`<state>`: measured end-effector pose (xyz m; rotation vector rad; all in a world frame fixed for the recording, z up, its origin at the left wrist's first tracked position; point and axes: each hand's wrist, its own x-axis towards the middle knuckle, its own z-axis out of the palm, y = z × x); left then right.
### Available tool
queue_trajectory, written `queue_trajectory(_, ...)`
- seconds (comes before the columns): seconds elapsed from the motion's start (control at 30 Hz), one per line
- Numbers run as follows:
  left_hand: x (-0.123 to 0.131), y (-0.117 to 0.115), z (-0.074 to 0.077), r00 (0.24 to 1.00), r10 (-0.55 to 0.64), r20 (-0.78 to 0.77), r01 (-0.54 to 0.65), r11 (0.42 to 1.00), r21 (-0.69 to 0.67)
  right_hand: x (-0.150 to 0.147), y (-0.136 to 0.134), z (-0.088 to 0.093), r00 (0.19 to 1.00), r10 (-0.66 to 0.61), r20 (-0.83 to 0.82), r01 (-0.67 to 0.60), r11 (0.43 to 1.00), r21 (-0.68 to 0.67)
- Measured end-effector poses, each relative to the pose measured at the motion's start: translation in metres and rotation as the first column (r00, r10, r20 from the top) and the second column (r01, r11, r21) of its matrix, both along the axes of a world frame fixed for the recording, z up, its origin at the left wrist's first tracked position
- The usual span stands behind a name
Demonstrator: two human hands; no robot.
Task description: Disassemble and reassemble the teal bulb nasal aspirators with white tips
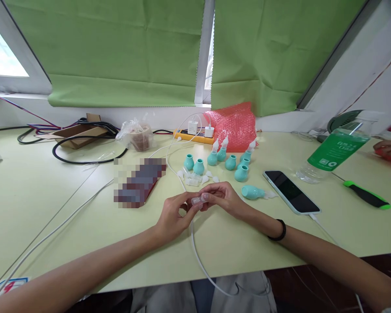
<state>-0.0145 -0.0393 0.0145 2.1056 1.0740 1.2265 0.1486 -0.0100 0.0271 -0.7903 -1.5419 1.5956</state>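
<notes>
Close together above the table, my left hand (177, 214) and my right hand (224, 198) pinch a small clear plastic nozzle piece (196, 201) between their fingertips. Just beyond them lie several loose translucent nozzle parts (192, 179). Behind these stand several teal rubber squeeze bulbs with open necks, one teal bulb (241, 173) nearest my right hand. Farther back, a few teal bulbs (212, 158) carry translucent tips. One teal bulb with a tip (253, 192) lies on its side, right of my right hand.
At right are a phone (291, 190) on a cable, a tilted water bottle (337, 148), a screwdriver (366, 194) and another person's hand (389, 148). A power strip (195, 135) and pink bubble wrap (233, 128) sit at the back. A white cable (195, 248) runs beneath my hands.
</notes>
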Motion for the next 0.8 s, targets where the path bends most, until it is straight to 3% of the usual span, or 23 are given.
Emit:
queue_trajectory(0.33,-0.001,0.001,-0.001,0.997,-0.033,0.065,0.039,0.995,-0.092,0.000,-0.002,0.002,0.998,-0.064,0.006,0.064,0.997,0.034)
queue_trajectory(0.47,-0.001,0.003,0.001,0.995,0.009,0.103,0.006,0.990,-0.139,0.005,0.009,0.017,0.972,-0.234,-0.010,0.233,0.962,0.141)
queue_trajectory(0.57,-0.002,0.004,0.002,0.995,0.004,0.095,0.012,0.985,-0.175,0.012,0.027,0.030,0.924,-0.383,0.012,0.358,0.873,0.331)
queue_trajectory(0.63,-0.003,0.004,0.001,0.997,-0.014,0.074,0.026,0.986,-0.165,0.014,0.043,0.034,0.897,-0.435,0.078,0.351,0.808,0.473)
queue_trajectory(0.7,-0.003,0.003,0.000,0.998,-0.030,0.053,0.038,0.989,-0.143,0.013,0.058,0.033,0.869,-0.463,0.173,0.273,0.742,0.613)
queue_trajectory(0.8,-0.004,0.003,-0.001,0.999,-0.041,0.025,0.044,0.991,-0.125,0.007,0.073,0.023,0.778,-0.552,0.298,0.071,0.549,0.833)
